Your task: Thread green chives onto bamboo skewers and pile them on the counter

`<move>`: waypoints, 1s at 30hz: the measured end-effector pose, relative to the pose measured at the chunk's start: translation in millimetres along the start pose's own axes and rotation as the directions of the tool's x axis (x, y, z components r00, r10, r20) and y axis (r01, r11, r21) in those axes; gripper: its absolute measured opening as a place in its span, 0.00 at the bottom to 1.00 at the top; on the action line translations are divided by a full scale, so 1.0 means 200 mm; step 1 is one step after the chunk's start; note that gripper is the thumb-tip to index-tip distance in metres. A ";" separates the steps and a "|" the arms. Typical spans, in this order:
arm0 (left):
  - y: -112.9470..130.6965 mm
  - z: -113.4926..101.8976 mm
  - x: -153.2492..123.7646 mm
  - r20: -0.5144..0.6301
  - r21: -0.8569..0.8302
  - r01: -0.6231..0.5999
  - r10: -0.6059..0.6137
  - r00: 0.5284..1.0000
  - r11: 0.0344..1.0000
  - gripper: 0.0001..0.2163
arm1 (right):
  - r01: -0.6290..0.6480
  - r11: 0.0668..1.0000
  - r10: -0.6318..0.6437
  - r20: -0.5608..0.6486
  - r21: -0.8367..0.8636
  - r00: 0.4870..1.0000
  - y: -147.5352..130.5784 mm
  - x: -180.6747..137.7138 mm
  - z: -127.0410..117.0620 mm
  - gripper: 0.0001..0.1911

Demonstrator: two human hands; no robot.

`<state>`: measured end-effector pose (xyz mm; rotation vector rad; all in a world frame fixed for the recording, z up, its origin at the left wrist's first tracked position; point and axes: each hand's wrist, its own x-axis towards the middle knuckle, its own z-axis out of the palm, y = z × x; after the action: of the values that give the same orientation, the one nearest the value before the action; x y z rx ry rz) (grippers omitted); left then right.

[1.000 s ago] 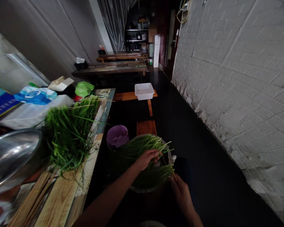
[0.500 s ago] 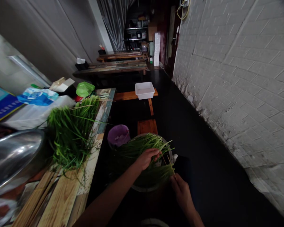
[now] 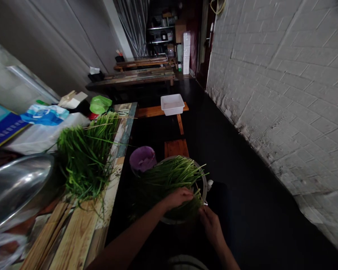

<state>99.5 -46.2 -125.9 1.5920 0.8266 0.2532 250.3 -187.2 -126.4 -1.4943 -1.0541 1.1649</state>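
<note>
A round basin (image 3: 205,180) below me is heaped with long green chives (image 3: 174,170), their pale cut ends pointing right. Over the near part of the heap my left hand (image 3: 180,197) is closed, its fingertips pinching chive stalks. My right hand (image 3: 211,223) is closed at the basin's near right rim, gripping the end of a thin bamboo skewer, mostly hidden by the fingers and dim light. Both hands are close together, with chive ends between them.
On the left table, more chives (image 3: 87,157) lie beside a large metal bowl (image 3: 19,183) and bamboo skewers (image 3: 46,236). A purple bucket (image 3: 142,159) stands left of the basin. Ahead, a white tub (image 3: 172,105) sits on a wooden bench (image 3: 150,111). A brick wall (image 3: 293,93) runs along the right.
My left hand has moved down and slightly right, from the upper chives to the near bunch by my right hand. My right hand has shifted slightly left, still closed.
</note>
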 end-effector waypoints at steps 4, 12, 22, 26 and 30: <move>-0.11 0.04 0.10 -0.195 0.197 0.016 0.023 0.980 0.980 0.11 | -0.054 0.996 0.060 -0.093 0.068 0.994 0.06 0.04 0.01 0.20; -0.24 -0.05 0.26 -0.273 0.744 0.123 0.130 0.953 0.657 0.05 | -0.106 0.986 0.124 -0.147 0.125 0.981 0.09 0.04 -0.03 0.21; -0.05 -0.12 0.26 -0.213 -0.199 -0.089 0.046 0.976 0.976 0.15 | -0.046 0.992 0.053 -0.052 0.117 0.997 0.04 0.03 -0.05 0.19; 0.03 -0.11 0.22 -0.196 -0.413 -0.004 -0.085 0.977 0.911 0.19 | 0.003 0.998 -0.001 -0.024 0.066 1.000 0.03 0.06 -0.05 0.18; 0.09 -0.11 0.19 -0.104 -0.565 0.074 -0.161 0.981 0.821 0.19 | 0.035 0.999 -0.035 -0.001 -0.015 0.999 0.02 0.09 -0.05 0.18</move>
<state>119.2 -4.6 -114.7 0.9703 0.8629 0.4827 263.2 -173.1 -132.2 -1.4828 -1.0861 1.1341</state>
